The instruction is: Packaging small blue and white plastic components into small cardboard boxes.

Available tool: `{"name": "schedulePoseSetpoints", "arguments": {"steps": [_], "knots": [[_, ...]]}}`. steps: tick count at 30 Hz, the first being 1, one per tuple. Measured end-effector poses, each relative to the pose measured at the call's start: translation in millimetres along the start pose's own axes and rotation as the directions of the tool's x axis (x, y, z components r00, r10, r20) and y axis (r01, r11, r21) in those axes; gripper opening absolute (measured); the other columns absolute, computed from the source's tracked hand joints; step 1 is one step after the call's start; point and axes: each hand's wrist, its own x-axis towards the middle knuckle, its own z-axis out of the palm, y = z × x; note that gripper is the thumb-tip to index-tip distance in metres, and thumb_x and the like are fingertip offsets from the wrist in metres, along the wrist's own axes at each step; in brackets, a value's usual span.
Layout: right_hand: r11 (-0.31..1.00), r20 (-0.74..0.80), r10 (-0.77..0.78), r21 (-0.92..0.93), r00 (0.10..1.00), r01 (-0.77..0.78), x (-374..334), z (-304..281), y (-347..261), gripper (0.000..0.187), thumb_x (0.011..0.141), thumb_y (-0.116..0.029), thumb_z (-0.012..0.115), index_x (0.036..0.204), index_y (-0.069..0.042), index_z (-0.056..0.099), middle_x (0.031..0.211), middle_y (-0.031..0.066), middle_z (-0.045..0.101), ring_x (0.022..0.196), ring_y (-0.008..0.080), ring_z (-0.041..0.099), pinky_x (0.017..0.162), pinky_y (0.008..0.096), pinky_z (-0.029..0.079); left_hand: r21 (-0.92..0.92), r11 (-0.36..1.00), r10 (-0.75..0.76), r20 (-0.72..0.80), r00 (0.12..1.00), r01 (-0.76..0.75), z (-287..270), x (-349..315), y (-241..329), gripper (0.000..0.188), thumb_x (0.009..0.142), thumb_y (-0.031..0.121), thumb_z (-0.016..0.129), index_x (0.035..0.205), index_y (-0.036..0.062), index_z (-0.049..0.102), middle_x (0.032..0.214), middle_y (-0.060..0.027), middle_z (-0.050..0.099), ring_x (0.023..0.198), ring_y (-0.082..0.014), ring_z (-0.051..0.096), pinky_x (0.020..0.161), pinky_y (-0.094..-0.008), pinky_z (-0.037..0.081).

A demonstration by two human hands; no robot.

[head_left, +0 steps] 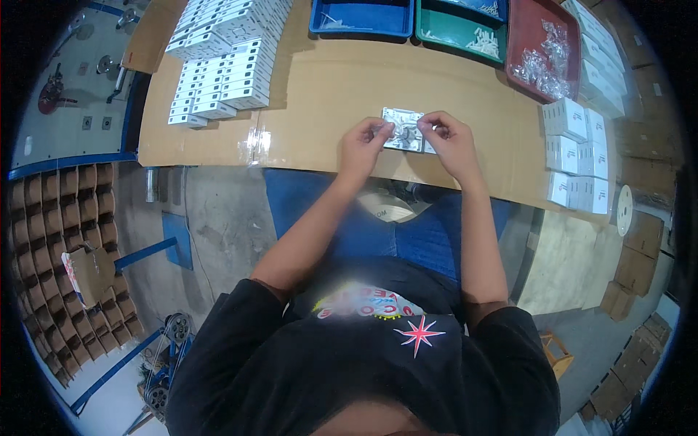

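Observation:
A small, flat, silvery packet with a shiny, crinkled surface lies near the front edge of the cardboard-covered table. I cannot make out what is inside it. My left hand pinches at its left side, thumb and forefinger together. On the other side, my right hand is closed in a pinch at the packet's right edge. A whitish piece shows under the packet beside my right fingers, partly hidden by them.
Small white boxes are stacked at the back left, and more white boxes at the right edge. Along the back stand a blue tray, a green tray with small white parts, and a red tray with clear-bagged parts.

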Motion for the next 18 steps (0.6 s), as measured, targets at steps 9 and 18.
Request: {"name": "schedulePoseSetpoints", "arguments": {"steps": [9, 18], "knots": [[0.999, -0.013, -0.010, -0.052, 1.000, 0.010, -4.9, -1.4, -0.5, 0.016, 0.093, -0.015, 0.074, 0.102, -0.002, 0.073, 0.079, -0.0009, 0.066, 0.064, 0.0045, 0.051, 0.058, 0.0229, 0.043, 0.041, 0.999, -0.015, 0.021, 1.000, 0.014, -0.5, -1.5, -1.8, 0.025, 0.101, 0.024, 0.068, 0.111, 0.0015, 0.074, 0.090, -0.0012, 0.073, 0.080, -0.0071, 0.065, 0.066, -0.0229, 0.049], [0.990, -0.015, -0.102, -0.095, 0.995, 0.100, -4.0, 15.3, -8.5, 0.015, 0.093, -0.013, 0.072, 0.102, -0.001, 0.074, 0.088, 0.0063, 0.067, 0.069, 0.0119, 0.057, 0.066, 0.0267, 0.048, 0.127, 0.991, 0.029, 0.077, 0.997, -0.039, -2.8, -0.5, -5.3, 0.024, 0.095, 0.018, 0.075, 0.112, 0.0009, 0.073, 0.088, 0.0004, 0.070, 0.074, -0.0042, 0.057, 0.064, -0.0215, 0.046]]}}
